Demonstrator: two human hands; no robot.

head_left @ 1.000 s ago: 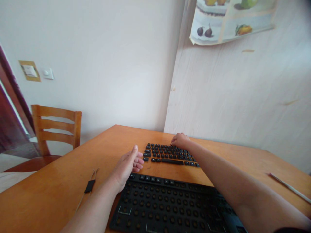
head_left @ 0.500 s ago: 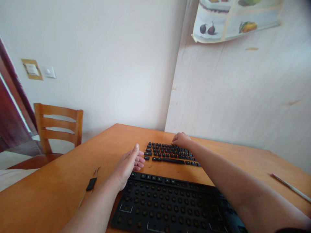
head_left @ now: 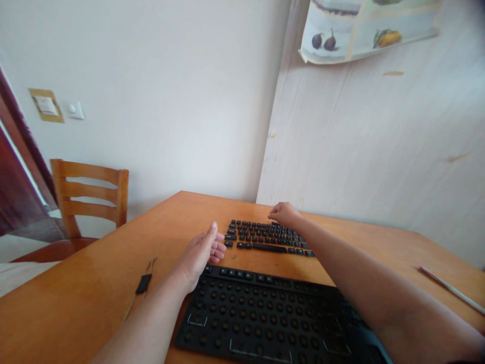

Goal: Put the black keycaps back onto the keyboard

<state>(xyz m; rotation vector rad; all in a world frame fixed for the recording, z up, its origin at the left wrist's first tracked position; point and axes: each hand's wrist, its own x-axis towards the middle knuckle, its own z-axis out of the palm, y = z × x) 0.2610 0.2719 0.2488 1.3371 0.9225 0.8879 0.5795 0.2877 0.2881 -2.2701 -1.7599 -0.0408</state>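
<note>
A black keyboard base (head_left: 265,308) lies on the table in front of me, most of its sockets bare and several keycaps fitted along its top row. Behind it, loose black keycaps (head_left: 257,233) are laid out in rows, with a long spacebar (head_left: 270,248) at the front. My right hand (head_left: 283,213) is raised just over the back row, fingertips pinched on a small dark keycap (head_left: 269,217), mostly hidden. Beside the base's upper left corner, my left hand (head_left: 204,250) rests on its edge, thumb up, fingers loosely curled and holding nothing.
On the left of the wooden table (head_left: 166,222) lies a wire keycap puller (head_left: 143,283) with a black grip. A thin stick (head_left: 450,288) lies at the right. Beyond the table stand a wooden chair (head_left: 91,194) and a wall with a fruit picture (head_left: 352,38).
My right hand has lifted a little from the back row of loose keycaps, with a small keycap now between its fingertips. My left hand has stayed in place.
</note>
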